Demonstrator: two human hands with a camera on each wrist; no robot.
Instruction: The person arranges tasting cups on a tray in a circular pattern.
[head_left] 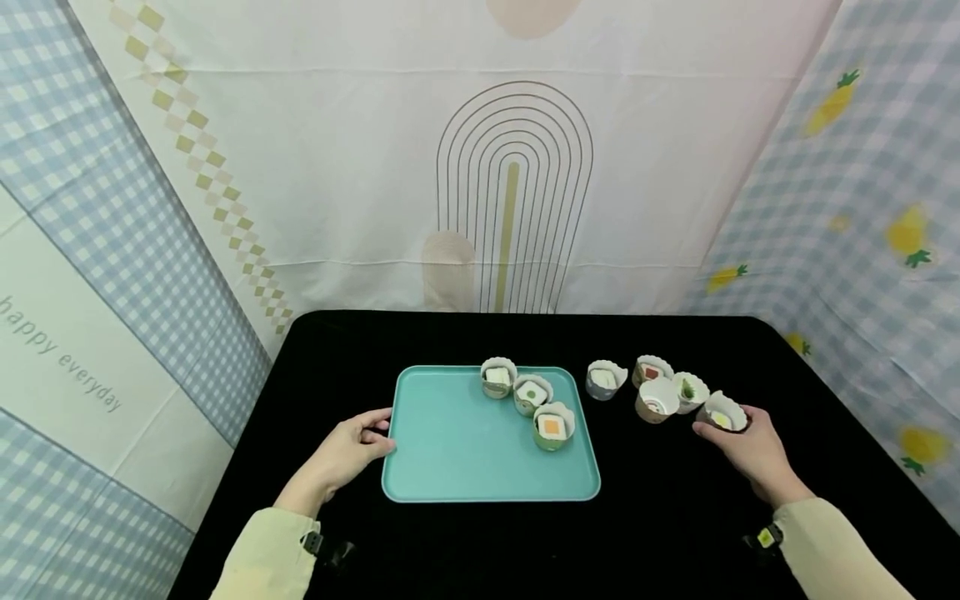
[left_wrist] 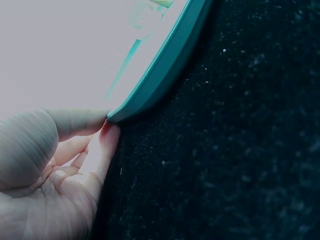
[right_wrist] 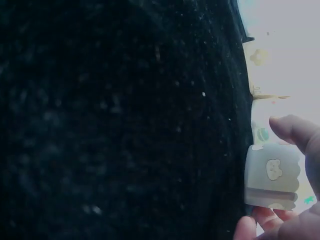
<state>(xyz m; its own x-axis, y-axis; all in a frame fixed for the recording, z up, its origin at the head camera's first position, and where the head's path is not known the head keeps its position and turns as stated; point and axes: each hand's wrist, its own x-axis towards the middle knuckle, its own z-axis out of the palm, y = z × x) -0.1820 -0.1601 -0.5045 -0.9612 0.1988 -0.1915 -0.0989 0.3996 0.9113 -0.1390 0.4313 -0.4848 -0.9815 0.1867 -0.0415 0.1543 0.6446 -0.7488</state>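
Observation:
My left hand pinches the left rim of a turquoise tray, thumb over the edge and fingers beneath, as the left wrist view shows. On the tray's right half stand three paper baking cups: one with a white piece, one with a green-dotted piece and one with an orange square. At far right, my right hand has its thumb and fingers curled round a paper cup with a yellow-and-white piece in it. A small bear face marks that cup in the right wrist view.
Between tray and right hand are a cup with a white piece, one with a dark red piece, one with a green leafy piece and a brown-and-white cup. A black cloth covers the table; curtains hang around it.

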